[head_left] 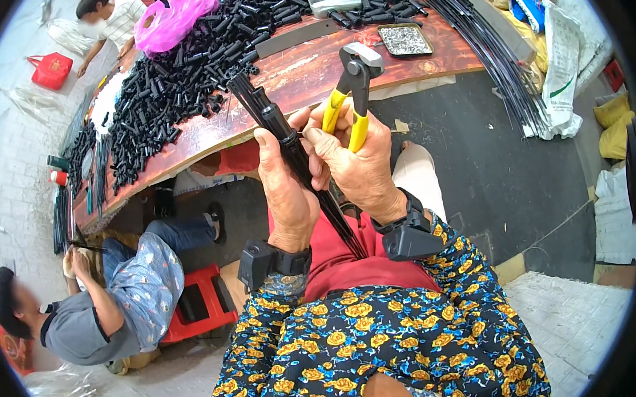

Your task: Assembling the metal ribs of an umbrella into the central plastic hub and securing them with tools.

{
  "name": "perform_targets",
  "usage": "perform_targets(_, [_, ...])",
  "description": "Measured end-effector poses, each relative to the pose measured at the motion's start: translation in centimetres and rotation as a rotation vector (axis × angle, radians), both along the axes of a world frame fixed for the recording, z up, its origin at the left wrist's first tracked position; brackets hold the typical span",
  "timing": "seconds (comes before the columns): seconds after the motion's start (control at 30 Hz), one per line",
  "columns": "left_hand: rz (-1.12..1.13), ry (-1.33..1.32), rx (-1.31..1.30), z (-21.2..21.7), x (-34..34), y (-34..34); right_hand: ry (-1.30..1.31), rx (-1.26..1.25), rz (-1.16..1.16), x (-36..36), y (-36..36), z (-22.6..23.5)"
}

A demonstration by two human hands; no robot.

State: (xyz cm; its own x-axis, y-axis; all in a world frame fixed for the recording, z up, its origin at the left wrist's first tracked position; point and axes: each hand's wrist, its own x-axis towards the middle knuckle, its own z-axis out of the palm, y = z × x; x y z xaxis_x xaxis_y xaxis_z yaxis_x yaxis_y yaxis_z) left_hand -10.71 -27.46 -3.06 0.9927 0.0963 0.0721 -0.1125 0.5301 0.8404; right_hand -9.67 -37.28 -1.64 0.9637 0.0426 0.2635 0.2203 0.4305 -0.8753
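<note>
bright even daylight | soft shadows | sharp centre | fisheye bending, black rim

The left hand [286,189] is closed around a bundle of thin black rods [297,160] that carries a black plastic sleeve near its top. The right hand [356,163] grips yellow-handled metal pincers [352,94] with the head pointing up, just beside the bundle. Behind the hands is a brown wooden table [310,71] covered by a heap of short black plastic tubes [200,60]. A small metal tray [404,40] and a pink plastic bag [172,18] are on it too. At the left, a person in a grey shirt [85,314] sits on a red plastic stool [204,304].
</note>
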Motion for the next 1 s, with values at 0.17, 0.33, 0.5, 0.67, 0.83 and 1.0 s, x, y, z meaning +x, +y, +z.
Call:
perform_targets(0.17, [0.008,0.017,-0.008,0.17,-0.09,0.01,0.009,0.005,0.01,-0.02,0.03,0.15])
perform_targets(0.33, [0.018,0.016,0.007,0.27,-0.08,-0.17,-0.004,-0.051,-0.047,-0.14,0.08,0.21])
perform_targets(0.5, [0.019,0.005,0.005,0.1,-0.03,0.05,-0.022,-0.057,-0.047,-0.08,0.21,0.29])
perform_targets(0.67, [0.004,0.002,-0.014,-0.01,0.05,0.07,-0.019,-0.056,-0.072,-0.22,0.22,0.36])
perform_targets(0.83, [-0.012,-0.002,-0.027,0.13,0.06,0.08,-0.014,-0.058,-0.033,0.14,0.1,0.27])
perform_targets(1.0, [-0.031,-0.003,-0.048,0.0,-0.03,0.2,0.003,-0.067,-0.022,0.09,0.03,0.69])
